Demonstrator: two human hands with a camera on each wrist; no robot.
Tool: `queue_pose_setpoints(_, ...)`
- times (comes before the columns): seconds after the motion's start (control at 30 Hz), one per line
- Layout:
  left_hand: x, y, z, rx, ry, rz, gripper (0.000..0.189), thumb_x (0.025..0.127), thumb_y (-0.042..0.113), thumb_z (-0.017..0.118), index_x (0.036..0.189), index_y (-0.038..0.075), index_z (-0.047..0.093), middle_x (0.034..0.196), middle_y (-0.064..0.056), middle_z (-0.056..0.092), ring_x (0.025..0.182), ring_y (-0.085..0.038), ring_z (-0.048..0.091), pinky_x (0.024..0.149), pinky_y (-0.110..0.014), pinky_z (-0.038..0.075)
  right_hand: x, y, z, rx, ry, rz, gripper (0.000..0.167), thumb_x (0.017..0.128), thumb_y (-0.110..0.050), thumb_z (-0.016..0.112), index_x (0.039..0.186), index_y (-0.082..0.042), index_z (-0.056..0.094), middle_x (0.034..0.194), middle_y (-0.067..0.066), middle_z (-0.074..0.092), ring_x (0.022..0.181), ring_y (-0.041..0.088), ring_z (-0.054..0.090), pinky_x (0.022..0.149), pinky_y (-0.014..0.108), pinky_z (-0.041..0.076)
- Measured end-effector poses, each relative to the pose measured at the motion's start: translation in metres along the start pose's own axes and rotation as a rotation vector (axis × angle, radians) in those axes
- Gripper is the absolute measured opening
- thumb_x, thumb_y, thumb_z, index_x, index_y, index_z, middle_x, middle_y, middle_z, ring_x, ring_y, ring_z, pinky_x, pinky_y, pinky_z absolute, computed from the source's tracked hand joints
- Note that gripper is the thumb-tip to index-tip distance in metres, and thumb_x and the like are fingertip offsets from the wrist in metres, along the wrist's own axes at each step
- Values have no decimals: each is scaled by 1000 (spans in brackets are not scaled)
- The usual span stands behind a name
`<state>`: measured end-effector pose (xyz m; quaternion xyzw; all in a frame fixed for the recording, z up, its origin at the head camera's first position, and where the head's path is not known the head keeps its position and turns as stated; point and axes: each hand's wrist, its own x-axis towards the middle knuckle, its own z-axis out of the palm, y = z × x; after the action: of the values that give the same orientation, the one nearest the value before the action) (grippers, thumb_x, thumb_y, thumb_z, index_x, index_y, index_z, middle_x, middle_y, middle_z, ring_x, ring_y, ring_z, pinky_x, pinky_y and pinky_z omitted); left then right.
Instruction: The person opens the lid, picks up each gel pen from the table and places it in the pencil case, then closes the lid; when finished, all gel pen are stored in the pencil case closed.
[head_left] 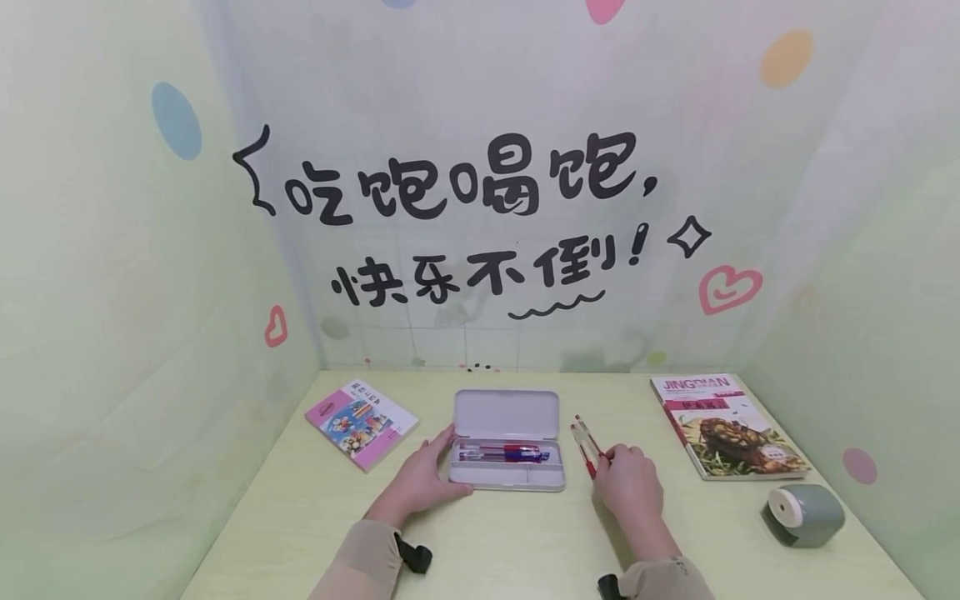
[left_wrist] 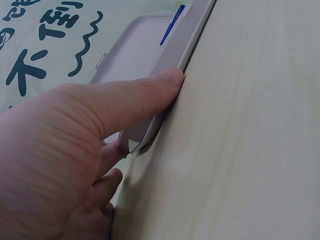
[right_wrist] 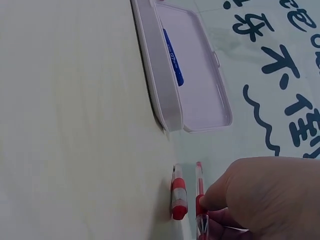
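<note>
An open pale pencil case lies on the table with its lid raised at the back. Red and blue pens are in its rear compartment. My left hand grips the case's left end, thumb along the front wall and fingers round the side. To the right of the case, my right hand pinches a clear pen with a red grip between thumb and fingers. Just beside it is a second red pen, outside the pinch in the right wrist view.
At the left lies a pink and white booklet. A thicker magazine-like book is at the back right, with a grey-green rounded pencil sharpener in front of it. A printed wall sheet stands behind the table.
</note>
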<state>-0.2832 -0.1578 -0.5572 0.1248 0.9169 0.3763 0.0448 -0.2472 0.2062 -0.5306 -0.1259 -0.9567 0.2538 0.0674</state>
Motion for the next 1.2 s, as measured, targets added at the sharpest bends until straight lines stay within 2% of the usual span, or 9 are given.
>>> queue_pose_setpoints(0.27, 2, -2, 1, 2, -4, -2, 126, 77, 53, 98, 176, 22, 28, 179, -11, 40, 164, -59, 26, 133, -77, 27, -4, -17, -2, 5, 73, -35, 22, 108, -17, 60, 119, 0, 70, 122, 25, 66, 110, 43, 62, 86, 60, 60)
queue_pose_setpoints(0.47, 4, -4, 2, 1, -4, 8, 127, 77, 53, 98, 176, 21, 27, 179, -10, 39, 165, -59, 26, 134, -75, 26, -4, -26, 0, 4, 123, -100, 18, 107, -15, 63, 116, -1, 70, 120, 25, 67, 108, 45, 61, 88, 58, 56)
queue_pose_setpoints(0.63, 5, -6, 2, -4, -3, 2, 126, 77, 54, 98, 176, 21, 28, 179, -8, 39, 165, -58, 26, 134, -74, 26, -3, -36, 7, -3, 132, -174, 16, 107, -15, 65, 117, -4, 71, 121, 23, 68, 105, 43, 60, 87, 56, 55)
queue_pose_setpoints(0.87, 2, -4, 1, -12, -7, -2, 126, 76, 53, 98, 176, 21, 27, 179, -9, 39, 165, -58, 25, 135, -74, 25, 2, -59, 24, -75, 114, -296, 15, 107, -18, 66, 117, -8, 72, 120, 17, 69, 105, 38, 59, 92, 55, 57)
queue_pose_setpoints(1.03, 1, -2, 1, -7, -9, 2, 126, 77, 52, 98, 176, 20, 27, 179, -8, 40, 165, -57, 26, 135, -73, 25, 4, -75, 30, -114, 101, -393, 8, 105, -15, 70, 111, -11, 72, 114, 13, 68, 101, 35, 57, 88, 52, 56)
queue_pose_setpoints(1.2, 1, 0, 0, -10, -11, 3, 126, 77, 51, 98, 176, 20, 27, 179, -9, 40, 165, -58, 26, 135, -73, 25, 4, -88, 35, -189, 87, -455, 6, 102, -14, 74, 107, -14, 73, 113, 10, 68, 99, 32, 56, 86, 48, 56)
